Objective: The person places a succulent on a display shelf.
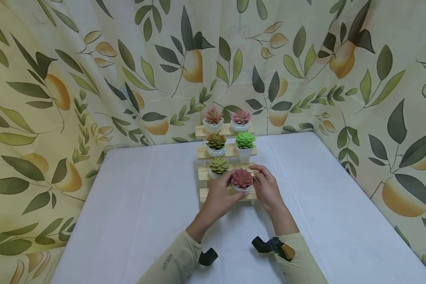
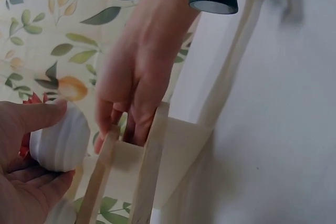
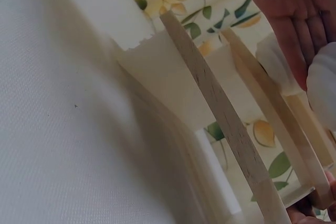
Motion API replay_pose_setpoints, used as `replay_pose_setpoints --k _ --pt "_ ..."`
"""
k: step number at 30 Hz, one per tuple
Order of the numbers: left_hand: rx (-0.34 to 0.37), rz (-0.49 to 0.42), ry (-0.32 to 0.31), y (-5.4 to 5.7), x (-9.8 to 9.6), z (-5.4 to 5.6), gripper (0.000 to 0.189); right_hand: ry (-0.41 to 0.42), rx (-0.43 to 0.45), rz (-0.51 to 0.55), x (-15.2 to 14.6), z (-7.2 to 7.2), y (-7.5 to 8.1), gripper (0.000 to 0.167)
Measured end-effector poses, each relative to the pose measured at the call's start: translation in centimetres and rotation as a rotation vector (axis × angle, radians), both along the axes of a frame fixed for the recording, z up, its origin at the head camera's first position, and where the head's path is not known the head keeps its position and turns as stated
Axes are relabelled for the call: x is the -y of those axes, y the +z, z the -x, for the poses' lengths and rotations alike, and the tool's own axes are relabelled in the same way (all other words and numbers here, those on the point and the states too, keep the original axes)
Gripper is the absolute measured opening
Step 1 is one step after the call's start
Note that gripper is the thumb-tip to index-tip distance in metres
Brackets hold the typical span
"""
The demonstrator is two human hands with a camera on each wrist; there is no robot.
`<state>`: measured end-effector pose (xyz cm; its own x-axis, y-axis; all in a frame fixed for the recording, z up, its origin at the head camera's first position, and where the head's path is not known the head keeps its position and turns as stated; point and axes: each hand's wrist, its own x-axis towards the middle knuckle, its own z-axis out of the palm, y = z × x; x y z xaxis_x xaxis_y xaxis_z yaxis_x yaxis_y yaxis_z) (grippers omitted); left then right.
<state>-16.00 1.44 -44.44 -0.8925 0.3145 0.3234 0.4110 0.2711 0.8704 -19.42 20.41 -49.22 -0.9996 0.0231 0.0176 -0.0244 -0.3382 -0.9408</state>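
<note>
My left hand [image 1: 220, 197] holds a white ribbed pot [image 2: 62, 137] with a dusty-red artificial succulent [image 1: 242, 179], its thumb and fingers round the pot's sides. The pot is above the lower front of a tiered wooden plant stand [image 1: 204, 174], apart from the slats in the left wrist view. My right hand [image 1: 268, 190] grips the right end of a slat, its fingers curled in between two slats. In the right wrist view only a few of its fingertips [image 3: 332, 195] show at the lower right corner.
On the stand's upper tiers are several potted succulents: two pink ones [image 1: 213, 116] on top, a brownish one [image 1: 216, 141] and a bright green one [image 1: 245, 140] below. A yellow-green one [image 1: 219, 165] stands left of the held pot. White cloth covers the table [image 1: 145, 205]; a leaf-patterned curtain [image 1: 184, 94] hangs behind.
</note>
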Motion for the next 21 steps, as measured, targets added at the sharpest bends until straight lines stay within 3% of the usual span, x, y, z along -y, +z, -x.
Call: replay_pose_setpoints --k 11,21 --pt "-0.014 0.033 0.036 -0.2 -2.1 0.2 0.065 -0.017 -0.006 0.047 0.0 -0.2 0.1 0.023" --pt "0.014 0.033 0.100 -0.7 -4.5 0.6 0.063 -0.048 0.021 0.071 0.1 -0.1 0.2 0.033"
